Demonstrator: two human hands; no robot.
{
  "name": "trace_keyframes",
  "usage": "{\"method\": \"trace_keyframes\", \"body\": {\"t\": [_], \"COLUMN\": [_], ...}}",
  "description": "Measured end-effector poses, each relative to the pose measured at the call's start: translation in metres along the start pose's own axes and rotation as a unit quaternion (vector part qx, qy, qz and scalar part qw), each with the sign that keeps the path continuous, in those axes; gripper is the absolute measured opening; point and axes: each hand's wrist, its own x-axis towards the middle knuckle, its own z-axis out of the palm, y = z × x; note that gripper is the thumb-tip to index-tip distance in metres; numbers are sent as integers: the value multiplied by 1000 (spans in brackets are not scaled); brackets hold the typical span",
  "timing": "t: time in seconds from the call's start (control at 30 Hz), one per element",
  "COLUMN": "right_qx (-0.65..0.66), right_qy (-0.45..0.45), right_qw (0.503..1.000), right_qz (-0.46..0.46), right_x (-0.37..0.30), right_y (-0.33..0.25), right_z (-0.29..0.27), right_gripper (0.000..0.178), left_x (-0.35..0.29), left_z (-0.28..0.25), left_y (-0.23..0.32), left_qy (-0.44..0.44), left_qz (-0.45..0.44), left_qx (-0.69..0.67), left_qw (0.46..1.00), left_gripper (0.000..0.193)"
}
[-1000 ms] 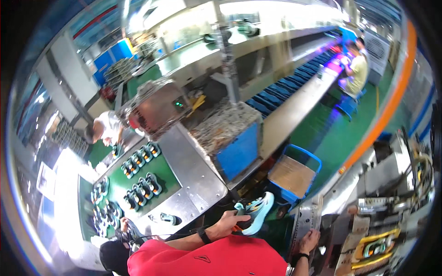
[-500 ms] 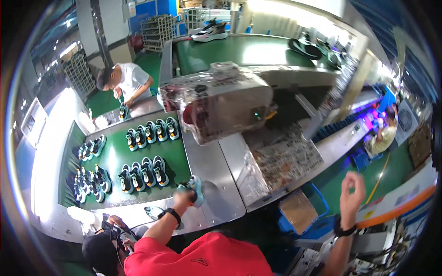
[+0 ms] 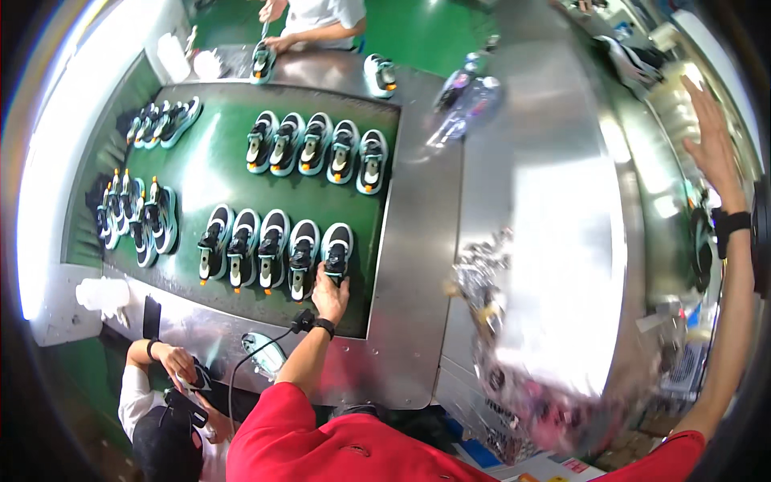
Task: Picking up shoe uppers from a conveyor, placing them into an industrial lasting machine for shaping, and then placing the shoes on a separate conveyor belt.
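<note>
My left hand (image 3: 329,296) is closed on the near end of a sneaker (image 3: 337,251), which has a black and white upper and a pale teal sole. That sneaker rests on the green belt (image 3: 217,165) at the right end of the near row, beside a matching sneaker (image 3: 303,255). My right hand (image 3: 710,136) is raised far to the right with fingers stretched out and nothing in it. It appears against a long work surface, and whether it touches anything there I cannot tell.
Another row of sneakers (image 3: 315,145) stands farther back, with more clustered at the left. A person (image 3: 325,20) handles a shoe across the belt; another (image 3: 165,430) sits at lower left. A pale teal shoe part (image 3: 263,353) lies on the metal edge. A plastic-wrapped machine (image 3: 562,265) stands right.
My left hand has brought the sneaker from above the metal edge onto the belt, at the near row's end. My right hand has opened from a curl and reached outward. The view has turned.
</note>
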Motion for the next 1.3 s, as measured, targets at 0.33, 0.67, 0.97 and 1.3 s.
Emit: {"method": "trace_keyframes", "body": {"t": [0.33, 0.67, 0.97, 1.3], "right_qx": [-58, 51, 276, 357], "right_qy": [-3, 14, 107, 175], "right_qw": [997, 986, 857, 632], "right_qz": [-48, 160, 422, 665], "right_x": [119, -39, -318, -589], "right_y": [8, -7, -64, -287], "right_z": [107, 19, -212, -340], "right_gripper": [56, 36, 52, 71], "left_x": [-4, 12, -162, -469], "left_z": [5, 8, -43, -137], "left_y": [-7, -38, 97, 345], "left_qy": [29, -66, -492, -787], "left_qz": [-39, 21, 45, 223], "left_qx": [-14, -133, -363, -463], "left_qw": [999, 989, 790, 341], "left_gripper": [71, 74, 51, 78]}}
